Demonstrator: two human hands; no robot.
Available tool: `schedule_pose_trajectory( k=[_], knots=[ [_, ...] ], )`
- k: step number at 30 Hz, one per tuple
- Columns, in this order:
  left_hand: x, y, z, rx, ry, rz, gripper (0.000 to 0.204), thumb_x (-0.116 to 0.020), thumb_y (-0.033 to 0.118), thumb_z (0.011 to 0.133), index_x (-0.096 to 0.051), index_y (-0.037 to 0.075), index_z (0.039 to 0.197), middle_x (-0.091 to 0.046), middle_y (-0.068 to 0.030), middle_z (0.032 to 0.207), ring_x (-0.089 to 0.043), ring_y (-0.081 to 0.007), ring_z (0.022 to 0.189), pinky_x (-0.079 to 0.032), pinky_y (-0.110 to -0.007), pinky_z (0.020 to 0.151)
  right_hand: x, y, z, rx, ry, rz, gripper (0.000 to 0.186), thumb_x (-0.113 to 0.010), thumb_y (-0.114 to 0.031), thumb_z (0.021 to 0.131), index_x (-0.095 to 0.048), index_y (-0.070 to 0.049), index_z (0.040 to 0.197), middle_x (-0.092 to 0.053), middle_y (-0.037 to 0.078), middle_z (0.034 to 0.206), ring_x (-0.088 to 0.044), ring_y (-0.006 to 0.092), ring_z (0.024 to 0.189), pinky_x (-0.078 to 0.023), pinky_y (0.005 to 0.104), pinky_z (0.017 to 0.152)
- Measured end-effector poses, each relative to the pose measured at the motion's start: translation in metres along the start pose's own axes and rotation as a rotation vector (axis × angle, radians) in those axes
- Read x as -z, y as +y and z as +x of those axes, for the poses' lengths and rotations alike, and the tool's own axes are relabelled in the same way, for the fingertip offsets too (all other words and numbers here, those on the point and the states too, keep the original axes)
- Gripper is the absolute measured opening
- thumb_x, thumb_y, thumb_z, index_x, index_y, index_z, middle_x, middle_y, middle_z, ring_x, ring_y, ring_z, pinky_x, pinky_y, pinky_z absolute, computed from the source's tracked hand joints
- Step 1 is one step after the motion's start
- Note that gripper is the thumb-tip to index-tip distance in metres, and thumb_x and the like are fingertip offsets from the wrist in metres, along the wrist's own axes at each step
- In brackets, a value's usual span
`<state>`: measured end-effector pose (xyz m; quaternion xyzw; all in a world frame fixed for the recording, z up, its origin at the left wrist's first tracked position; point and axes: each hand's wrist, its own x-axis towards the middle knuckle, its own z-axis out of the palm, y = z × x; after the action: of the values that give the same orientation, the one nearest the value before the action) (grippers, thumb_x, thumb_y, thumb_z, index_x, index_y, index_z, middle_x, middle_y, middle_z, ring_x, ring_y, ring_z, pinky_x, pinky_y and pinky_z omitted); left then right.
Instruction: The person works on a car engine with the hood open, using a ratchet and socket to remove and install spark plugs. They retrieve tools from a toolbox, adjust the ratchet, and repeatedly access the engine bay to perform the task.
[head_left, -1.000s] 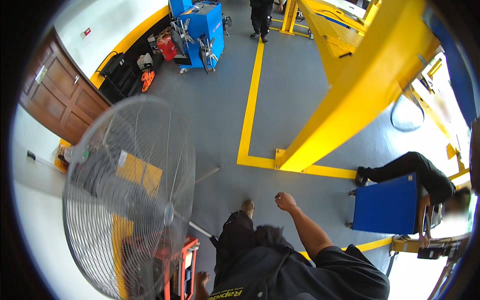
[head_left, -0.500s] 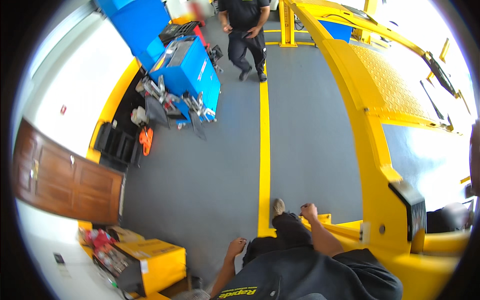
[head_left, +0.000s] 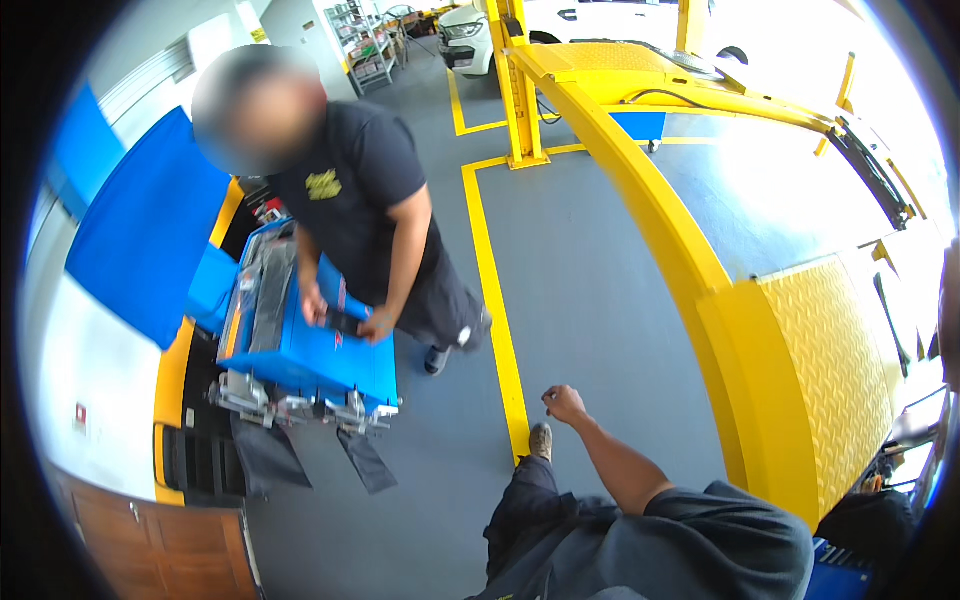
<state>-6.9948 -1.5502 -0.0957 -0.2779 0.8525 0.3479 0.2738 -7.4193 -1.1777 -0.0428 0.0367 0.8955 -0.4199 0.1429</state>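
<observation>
My right hand point(head_left: 565, 403) swings ahead of my body over the grey floor, its fingers curled in a loose fist. No object shows in it, and it touches nothing. Beneath it are my leading shoe point(head_left: 541, 440) and the yellow floor line point(head_left: 505, 375). My left hand is out of the picture. Ahead on the left, a co-worker point(head_left: 350, 190) in dark clothes holds a dark flat object point(head_left: 343, 322) in both hands, beside a blue cabinet point(head_left: 310, 366) with metal clamps point(head_left: 262, 397) hanging on its near side.
A yellow vehicle lift point(head_left: 660, 210) runs along my right, with a patterned ramp plate point(head_left: 835, 345) close by. On the left are black trays point(head_left: 195, 460) and a brown door point(head_left: 160, 545). A white vehicle point(head_left: 468, 38) and a shelf rack point(head_left: 358, 45) stand farther back.
I have moved forward along the yellow line, and the co-worker is now much closer, on the left by the blue cabinet. My left hand has left the view; my right has swung forward.
</observation>
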Motion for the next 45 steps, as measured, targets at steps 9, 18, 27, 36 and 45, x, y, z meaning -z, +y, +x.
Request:
schedule_pose_trajectory(
  k=[9, 18, 27, 36, 45],
  knots=[
    [0.231, 0.454, 0.425, -0.403, 0.086, -0.114, 0.02, -0.065, 0.026, 0.095, -0.069, 0.006, 0.096, -0.071, -0.0109, 0.086, -0.069, -0.0322, 0.08, -0.056, -0.048, 0.071, 0.132, -0.068, 0.361, -0.056, 0.202, 0.012, 0.027, -0.062, -0.023, 0.09, -0.082, -0.014, 0.107, -0.079, 0.008, 0.078, -0.078, 0.0224, 0.078, -0.061, 0.0374, 0.081],
    [0.315, 0.724, 0.684, -0.346, -0.005, -0.025, 0.023, -0.06, 0.027, 0.098, -0.068, 0.005, 0.1, -0.071, -0.0119, 0.089, -0.069, -0.0309, 0.081, -0.055, -0.046, 0.071, 0.193, -0.203, 0.753, -0.084, 0.13, 0.299, 0.025, -0.064, -0.025, 0.092, -0.081, -0.012, 0.104, -0.08, 0.011, 0.092, -0.077, 0.0304, 0.081, -0.06, 0.0418, 0.081],
    [0.401, 0.865, 0.893, -0.012, -0.059, -0.093, 0.027, -0.056, 0.028, 0.101, -0.068, 0.004, 0.105, -0.071, -0.0129, 0.092, -0.068, -0.0296, 0.082, -0.054, -0.044, 0.072, 0.279, -0.454, 1.1, 0.478, -0.034, 0.173, 0.024, -0.06, -0.018, 0.096, -0.074, -0.008, 0.113, -0.075, 0.018, 0.088, -0.073, 0.0382, 0.083, -0.057, 0.0477, 0.08],
    [0.603, 1.076, 1.178, -0.067, -0.092, -0.019, 0.031, -0.052, 0.029, 0.104, -0.067, 0.002, 0.109, -0.071, -0.0139, 0.095, -0.068, -0.0283, 0.083, -0.054, -0.043, 0.072, 0.425, -0.582, 1.433, 0.442, 0.125, 0.125, 0.023, -0.06, -0.014, 0.098, -0.071, -0.004, 0.116, -0.074, 0.019, 0.084, -0.072, 0.0365, 0.078, -0.057, 0.0466, 0.074],
    [0.82, 1.392, 1.586, -0.467, 0.278, -0.087, 0.035, -0.047, 0.029, 0.107, -0.066, 0.001, 0.113, -0.071, -0.0149, 0.098, -0.068, -0.0269, 0.085, -0.053, -0.041, 0.072, 0.536, -0.594, 1.741, 0.218, 0.442, 0.314, 0.021, -0.063, -0.013, 0.098, -0.072, -0.005, 0.116, -0.077, 0.015, 0.096, -0.074, 0.0329, 0.085, -0.057, 0.0439, 0.08]
  ],
)
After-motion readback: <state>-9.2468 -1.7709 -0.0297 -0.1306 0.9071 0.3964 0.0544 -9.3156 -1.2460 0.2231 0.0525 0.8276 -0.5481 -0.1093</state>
